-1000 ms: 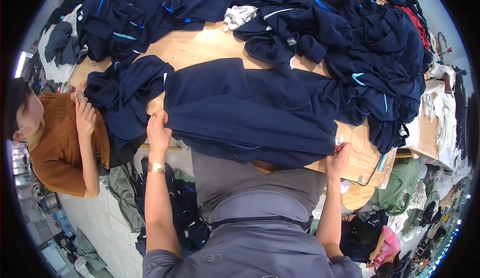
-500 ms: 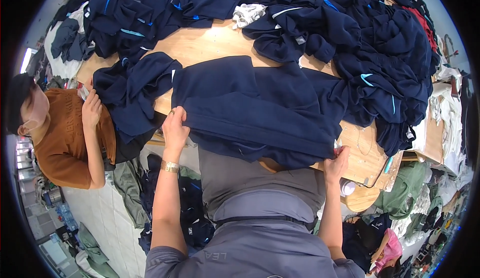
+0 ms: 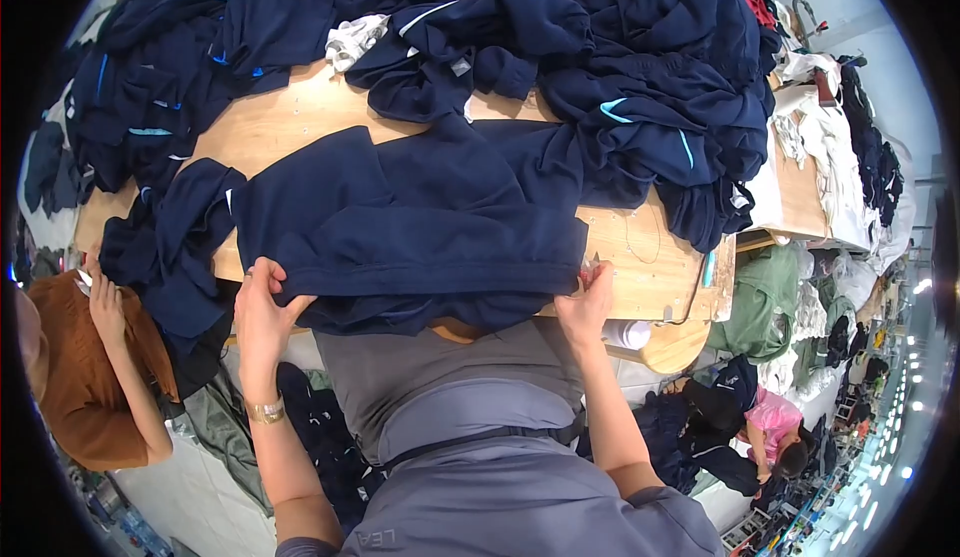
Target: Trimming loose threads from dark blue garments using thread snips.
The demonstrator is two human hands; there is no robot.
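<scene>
A navy blue garment (image 3: 430, 217) lies spread across the table's front edge, with a long straight band along its near side. Part of its cloth hangs below that band toward my lap. At the left end of the band, my left hand (image 3: 262, 319) grips the cloth between thumb and fingers. My right hand (image 3: 586, 307) pinches the other end; something small and pale shows at its fingertips, too small to name. The cloth between both hands is drawn fairly straight.
Heaped navy garments (image 3: 660, 67) with light-blue trim surround the wooden table (image 3: 265, 122). A white cloth bundle (image 3: 355, 42) lies at the back. On the left, a person in a brown top (image 3: 85, 377) handles another navy garment (image 3: 170, 247). A turquoise tool (image 3: 709, 269) rests at the right edge.
The view has swung, shifting the scene leftward. My left hand has changed its hold, its thumb now spread lower along the band. The band lies flatter and straighter; my right hand keeps its end.
</scene>
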